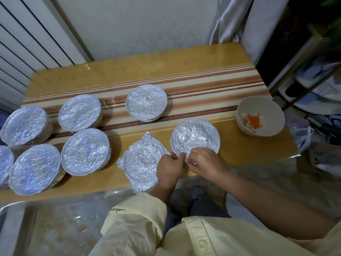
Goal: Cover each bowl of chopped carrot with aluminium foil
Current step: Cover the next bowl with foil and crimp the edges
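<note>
A foil-covered bowl (195, 136) sits near the table's front edge, right of centre. My left hand (170, 168) and my right hand (204, 162) meet at its near rim, and both pinch the foil edge there. To its left lies a loose crumpled foil sheet (141, 163), pressed into a bowl shape, with its corners sticking out. At the far right stands an uncovered beige bowl (261, 115) holding a little chopped carrot (252, 121). Several other foil-covered bowls stand to the left and at the middle (146, 102).
The striped wooden table (203, 78) ends close to my body. Covered bowls crowd its left half, such as the bowl (85, 152) and the bowl (35, 169). A wall stands behind, and a shelf with clutter (313, 80) is at the right.
</note>
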{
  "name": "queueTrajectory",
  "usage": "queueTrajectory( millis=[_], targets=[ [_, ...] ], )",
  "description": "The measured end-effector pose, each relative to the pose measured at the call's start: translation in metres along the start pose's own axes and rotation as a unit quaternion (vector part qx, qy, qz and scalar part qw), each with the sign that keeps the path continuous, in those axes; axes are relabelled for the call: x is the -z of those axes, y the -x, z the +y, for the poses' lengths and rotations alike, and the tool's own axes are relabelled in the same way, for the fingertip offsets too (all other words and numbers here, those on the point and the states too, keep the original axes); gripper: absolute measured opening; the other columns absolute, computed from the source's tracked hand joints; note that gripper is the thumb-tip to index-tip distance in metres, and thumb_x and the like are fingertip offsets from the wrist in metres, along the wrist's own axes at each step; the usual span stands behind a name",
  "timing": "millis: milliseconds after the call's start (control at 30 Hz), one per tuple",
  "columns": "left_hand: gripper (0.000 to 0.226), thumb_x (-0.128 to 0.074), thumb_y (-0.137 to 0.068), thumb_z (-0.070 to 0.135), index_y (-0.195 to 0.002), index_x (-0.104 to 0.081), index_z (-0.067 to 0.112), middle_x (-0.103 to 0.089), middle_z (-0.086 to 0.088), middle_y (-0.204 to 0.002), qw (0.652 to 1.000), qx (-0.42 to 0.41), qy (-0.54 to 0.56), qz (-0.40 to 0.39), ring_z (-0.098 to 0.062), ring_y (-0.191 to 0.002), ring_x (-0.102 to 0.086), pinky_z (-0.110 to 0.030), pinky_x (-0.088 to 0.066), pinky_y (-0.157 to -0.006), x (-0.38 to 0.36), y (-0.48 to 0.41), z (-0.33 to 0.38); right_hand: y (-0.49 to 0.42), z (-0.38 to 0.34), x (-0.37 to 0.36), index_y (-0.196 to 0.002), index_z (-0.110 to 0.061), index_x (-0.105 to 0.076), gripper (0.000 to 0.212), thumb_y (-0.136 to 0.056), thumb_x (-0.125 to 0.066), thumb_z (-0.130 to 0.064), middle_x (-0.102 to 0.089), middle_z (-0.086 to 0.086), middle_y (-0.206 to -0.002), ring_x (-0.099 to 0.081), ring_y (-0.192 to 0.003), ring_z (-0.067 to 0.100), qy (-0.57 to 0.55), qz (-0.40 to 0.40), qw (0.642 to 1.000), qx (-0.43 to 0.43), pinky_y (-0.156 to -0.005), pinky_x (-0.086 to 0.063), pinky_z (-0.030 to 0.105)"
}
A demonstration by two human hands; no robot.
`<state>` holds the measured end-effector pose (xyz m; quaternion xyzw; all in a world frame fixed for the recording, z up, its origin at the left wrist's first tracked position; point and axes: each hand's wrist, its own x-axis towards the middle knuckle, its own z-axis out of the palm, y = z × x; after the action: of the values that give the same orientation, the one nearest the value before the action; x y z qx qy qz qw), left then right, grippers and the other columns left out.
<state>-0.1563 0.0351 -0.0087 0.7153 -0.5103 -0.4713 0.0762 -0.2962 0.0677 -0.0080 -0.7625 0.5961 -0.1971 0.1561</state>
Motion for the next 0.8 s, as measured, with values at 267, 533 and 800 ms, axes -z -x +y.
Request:
queueTrajectory(
  millis=[267, 533, 800],
  targets=[
    [0.038, -0.061, -0.083, 0.039, -0.075, -0.076, 0.006, -0.073, -0.014, -0.077, 0.999, -0.015, -0.046, -0.002, -0.032, -0.080, -0.069, -0.032, -0.053, -0.071, 0.0014, -0.0015, 0.0049, 0.0002, 0.0015, 0.0009, -0.062, -0.013, -0.063, 0.017, -0.066, -0.078, -0.004, -0.056, 0.000, -0.062, -0.057, -0.058, 0.021, -0.021, 0.000, 1.000, 0.007, -0.049, -0.044, 0.028],
    [0.033, -0.061, -0.088, 0.036, -0.079, -0.075, 0.007, -0.068, -0.013, -0.075, 0.996, -0.025, -0.089, 0.003, -0.034, -0.083, -0.068, -0.028, -0.043, -0.064, 0.0009, -0.0022, 0.0064, 0.0000, 0.0012, 0.0001, -0.064, -0.012, -0.064, 0.015, -0.065, -0.076, -0.002, -0.057, 0.000, -0.064, -0.058, -0.060, 0.023, -0.030, -0.002, 1.000, 0.006, -0.049, -0.048, 0.031],
    [0.037, -0.059, -0.089, 0.040, -0.078, -0.075, 0.009, -0.068, -0.008, -0.073, 0.995, -0.029, -0.097, 0.007, -0.032, -0.081, -0.068, -0.029, -0.047, -0.065, 0.0006, -0.0024, 0.0035, -0.0006, -0.0007, 0.0005, -0.064, -0.012, -0.064, 0.016, -0.065, -0.076, -0.003, -0.057, 0.001, -0.064, -0.059, -0.060, 0.023, -0.035, -0.002, 0.999, 0.001, -0.050, -0.048, 0.030]
  ],
)
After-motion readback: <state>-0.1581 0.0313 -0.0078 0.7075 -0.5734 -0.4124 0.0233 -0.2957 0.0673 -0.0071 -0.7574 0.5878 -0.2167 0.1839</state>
